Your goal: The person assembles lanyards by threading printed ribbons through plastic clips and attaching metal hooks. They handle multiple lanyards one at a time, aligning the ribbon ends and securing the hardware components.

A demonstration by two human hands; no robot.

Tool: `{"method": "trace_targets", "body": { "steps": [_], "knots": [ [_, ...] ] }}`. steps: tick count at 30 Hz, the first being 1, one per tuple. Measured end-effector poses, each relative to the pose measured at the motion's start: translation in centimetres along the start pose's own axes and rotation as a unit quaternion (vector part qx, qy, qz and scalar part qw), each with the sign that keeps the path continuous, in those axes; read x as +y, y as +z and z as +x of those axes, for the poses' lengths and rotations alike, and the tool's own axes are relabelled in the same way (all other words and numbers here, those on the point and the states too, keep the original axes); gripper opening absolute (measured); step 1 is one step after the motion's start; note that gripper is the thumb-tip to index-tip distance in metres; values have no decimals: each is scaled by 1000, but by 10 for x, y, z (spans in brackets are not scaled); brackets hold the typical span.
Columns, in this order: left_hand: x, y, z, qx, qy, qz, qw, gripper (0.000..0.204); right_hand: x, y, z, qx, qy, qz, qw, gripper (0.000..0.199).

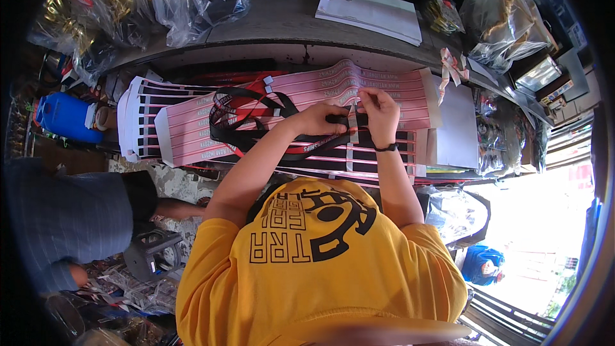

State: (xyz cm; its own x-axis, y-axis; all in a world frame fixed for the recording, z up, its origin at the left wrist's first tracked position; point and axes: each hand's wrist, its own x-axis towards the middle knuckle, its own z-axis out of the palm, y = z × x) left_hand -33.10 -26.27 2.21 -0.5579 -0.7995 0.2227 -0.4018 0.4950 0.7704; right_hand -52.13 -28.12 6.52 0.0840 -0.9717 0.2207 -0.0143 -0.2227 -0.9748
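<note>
A long black ribbon [222,129] with pale print lies in loose loops over the printed sheets. My left hand [318,118] closes on a dark piece of ribbon near its fingertips. Just to its right, my right hand [380,113] is closed in a pinch, thumb and finger together. A narrow pale strip shows between the two hands, but what the right fingertips hold is too small to make out. Under both hands lie pink printed sheets [410,92] with lengthwise bands. Sheets with black bands [147,115] stick out beneath them at the left.
Papers with a binder clip [368,13] lie on the grey shelf [282,9] behind. Clear plastic bags [211,0] sit at the shelf's left, another bag [506,19] at its right. A blue container [69,116] stands left. Another person [70,218] is at lower left.
</note>
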Motion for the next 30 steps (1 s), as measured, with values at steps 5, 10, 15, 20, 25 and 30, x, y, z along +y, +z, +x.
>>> {"method": "trace_targets", "body": {
  "steps": [5,10,15,20,25,30],
  "knots": [
    [-16,8,1,18,-216,-127,968,28,-1,-11,5,32,-5,72,997,8],
    [-26,22,0,159,-247,-189,937,27,-4,-17,-4,61,-24,102,993,5],
    [-33,22,9,157,-236,-186,941,27,-5,-10,-26,89,-95,47,990,7],
    [-56,24,7,164,-240,-231,928,30,-28,-12,-40,148,-170,27,974,8],
    [-80,19,-2,173,-255,25,951,42,-66,-48,-34,143,-204,-49,967,7],
    [-67,11,8,210,-258,8,943,41,-49,-37,-18,28,-15,82,996,7]
  ]
}}
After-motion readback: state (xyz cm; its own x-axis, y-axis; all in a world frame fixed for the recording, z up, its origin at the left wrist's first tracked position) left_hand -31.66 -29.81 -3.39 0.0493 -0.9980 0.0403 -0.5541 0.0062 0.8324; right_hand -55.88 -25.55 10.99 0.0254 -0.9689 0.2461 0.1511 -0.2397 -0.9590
